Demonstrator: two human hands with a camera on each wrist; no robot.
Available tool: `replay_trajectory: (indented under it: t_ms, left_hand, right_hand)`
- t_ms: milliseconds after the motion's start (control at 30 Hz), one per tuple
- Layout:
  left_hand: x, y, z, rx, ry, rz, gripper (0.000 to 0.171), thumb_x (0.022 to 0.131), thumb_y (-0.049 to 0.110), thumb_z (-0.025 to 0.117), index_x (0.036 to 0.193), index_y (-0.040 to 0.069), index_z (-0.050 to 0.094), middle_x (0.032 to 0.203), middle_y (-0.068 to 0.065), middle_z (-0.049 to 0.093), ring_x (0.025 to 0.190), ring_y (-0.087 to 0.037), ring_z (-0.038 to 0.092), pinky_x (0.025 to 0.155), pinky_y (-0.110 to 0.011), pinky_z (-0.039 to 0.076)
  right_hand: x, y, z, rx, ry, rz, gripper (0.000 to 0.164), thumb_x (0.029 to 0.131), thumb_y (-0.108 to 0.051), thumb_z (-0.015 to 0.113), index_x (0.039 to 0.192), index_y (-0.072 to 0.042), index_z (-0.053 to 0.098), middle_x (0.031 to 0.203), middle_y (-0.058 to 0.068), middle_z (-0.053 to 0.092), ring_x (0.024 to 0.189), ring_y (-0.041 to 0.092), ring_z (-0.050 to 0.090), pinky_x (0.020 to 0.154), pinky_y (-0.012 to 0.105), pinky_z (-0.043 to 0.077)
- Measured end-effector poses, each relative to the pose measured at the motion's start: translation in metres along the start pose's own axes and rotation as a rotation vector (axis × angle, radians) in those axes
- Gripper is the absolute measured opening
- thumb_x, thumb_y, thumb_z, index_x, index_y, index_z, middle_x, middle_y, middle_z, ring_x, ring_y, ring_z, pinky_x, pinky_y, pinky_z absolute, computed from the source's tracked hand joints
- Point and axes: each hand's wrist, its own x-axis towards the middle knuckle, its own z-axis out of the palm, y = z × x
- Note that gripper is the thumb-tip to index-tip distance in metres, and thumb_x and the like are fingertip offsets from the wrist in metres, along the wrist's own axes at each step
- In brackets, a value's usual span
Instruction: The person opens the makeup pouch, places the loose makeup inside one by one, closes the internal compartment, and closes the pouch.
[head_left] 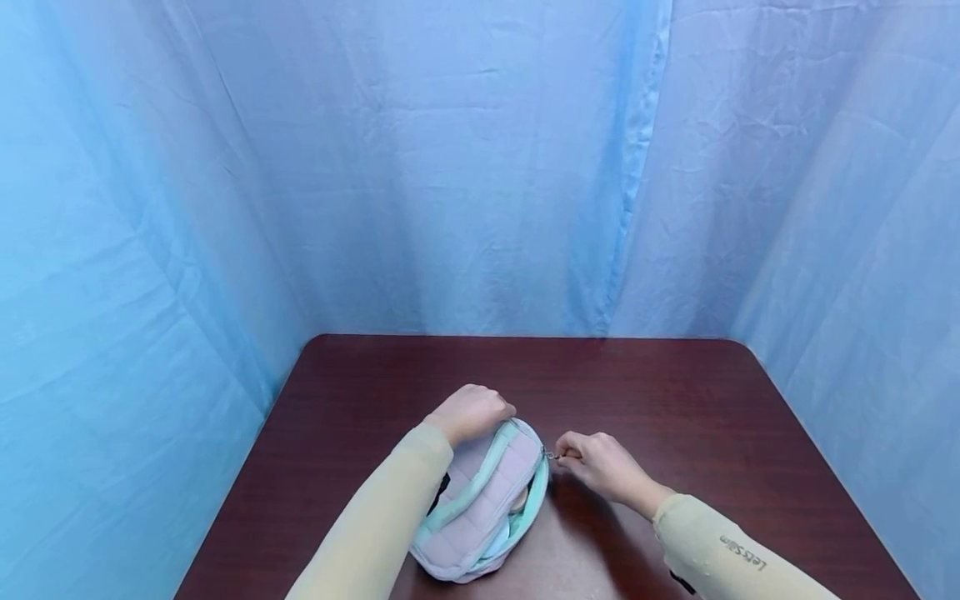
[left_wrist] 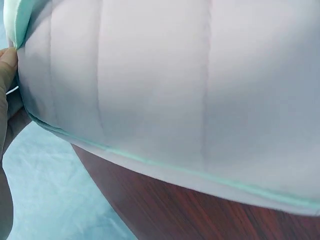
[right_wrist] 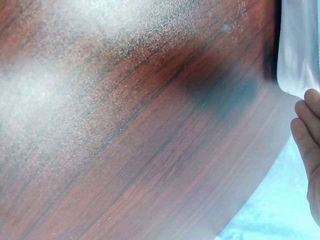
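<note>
A quilted lilac pouch [head_left: 480, 508] with mint-green zipper trim rests on the table, partly unzipped along its right side. Through the gap, a light-blue and a tan item show, too small to name. My left hand [head_left: 472, 412] grips the pouch's far end; in the left wrist view its thumb [left_wrist: 9, 57] pinches the mint trim at the corner. To the right of the pouch, my right hand [head_left: 600, 462] pinches the small metal zipper pull [head_left: 551, 455] at the pouch's far right corner. The right wrist view catches only that hand's fingers [right_wrist: 305, 130] beside the pouch fabric.
The dark red-brown wooden table [head_left: 660, 392] has rounded far corners. Light-blue curtains [head_left: 465, 167] hang behind it and on both sides. A black strap shows at each sleeve, the left one close to the pouch.
</note>
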Motion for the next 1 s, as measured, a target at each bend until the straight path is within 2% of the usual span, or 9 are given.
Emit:
replay_trajectory:
  t_ms: [167, 433, 667, 1000]
  left_hand:
    - [-0.007, -0.004, 0.0, 0.021, 0.016, -0.041, 0.023, 0.097, 0.005, 0.067, 0.097, 0.025, 0.078, 0.084, 0.01, 0.074, 0.069, -0.003, 0.065, 0.061, -0.019, 0.051]
    - [-0.014, -0.009, 0.0, 0.05, 0.006, -0.098, 0.021, 0.096, 0.003, 0.067, 0.095, 0.022, 0.077, 0.083, 0.007, 0.073, 0.067, -0.009, 0.066, 0.055, -0.023, 0.05]
    - [-0.02, -0.013, 0.001, 0.07, 0.014, -0.144, 0.021, 0.094, 0.002, 0.068, 0.092, 0.02, 0.078, 0.08, 0.005, 0.073, 0.068, -0.011, 0.067, 0.058, -0.026, 0.054]
    - [-0.031, -0.019, 0.003, -0.011, -0.021, -0.263, 0.024, 0.095, -0.001, 0.063, 0.088, 0.017, 0.078, 0.078, 0.0, 0.071, 0.067, -0.015, 0.065, 0.061, -0.03, 0.056]
  right_hand:
    - [0.0, -0.002, 0.001, 0.007, -0.013, -0.009, 0.015, 0.087, -0.005, 0.079, 0.092, -0.014, 0.069, 0.078, -0.01, 0.066, 0.063, -0.006, 0.048, 0.057, 0.019, 0.047]
    - [0.0, -0.004, 0.002, 0.031, -0.011, -0.023, 0.015, 0.087, -0.004, 0.079, 0.093, -0.012, 0.07, 0.08, -0.009, 0.068, 0.064, -0.006, 0.049, 0.057, 0.019, 0.047]
    - [-0.001, -0.006, 0.005, 0.048, -0.006, -0.036, 0.017, 0.086, -0.003, 0.08, 0.092, -0.015, 0.069, 0.077, -0.012, 0.064, 0.062, -0.006, 0.044, 0.056, 0.017, 0.044]
    - [-0.002, -0.005, 0.01, 0.041, 0.028, -0.082, 0.021, 0.083, -0.003, 0.082, 0.09, -0.016, 0.067, 0.075, -0.014, 0.061, 0.062, -0.006, 0.043, 0.055, 0.014, 0.043]
